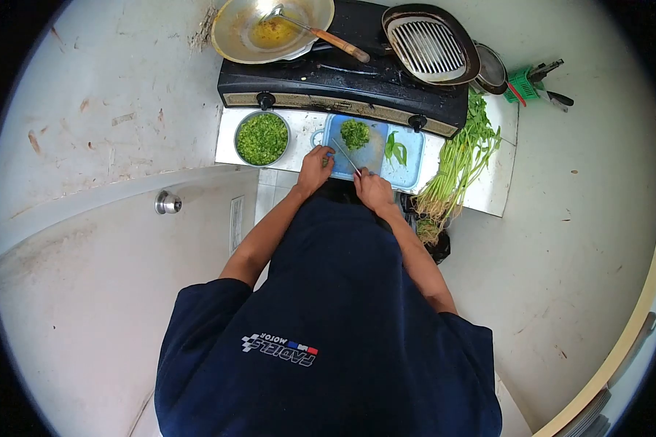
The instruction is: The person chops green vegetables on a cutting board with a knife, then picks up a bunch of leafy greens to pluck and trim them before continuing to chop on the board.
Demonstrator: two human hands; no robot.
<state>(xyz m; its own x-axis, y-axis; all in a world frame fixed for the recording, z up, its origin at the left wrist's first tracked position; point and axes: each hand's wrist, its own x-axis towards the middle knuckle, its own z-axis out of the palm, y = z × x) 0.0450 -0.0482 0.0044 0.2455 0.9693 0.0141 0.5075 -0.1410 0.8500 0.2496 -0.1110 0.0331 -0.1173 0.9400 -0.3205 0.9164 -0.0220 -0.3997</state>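
My right hand (372, 188) is closed round the handle of a knife (348, 156), whose blade slants up and left over the blue cutting board (376, 162). Close to the blade, at the board's left edge, my left hand (317, 166) has its fingers bent together; a bit of green shows by the fingertips, too small to make out. A pile of chopped greens (355, 134) lies just above the knife. Some uncut green leaves (396, 149) rest on the right part of the board. To the left stands a round bowl (289, 138) full of chopped greens.
Behind the board is a black stove (328, 81) with a wok (226, 45), a wooden-handled ladle (340, 45) and a grill pan (468, 69). Long-stemmed greens (459, 156) with roots lie at the right counter edge. A green basket (521, 84) holds utensils. A door knob (168, 202) is left.
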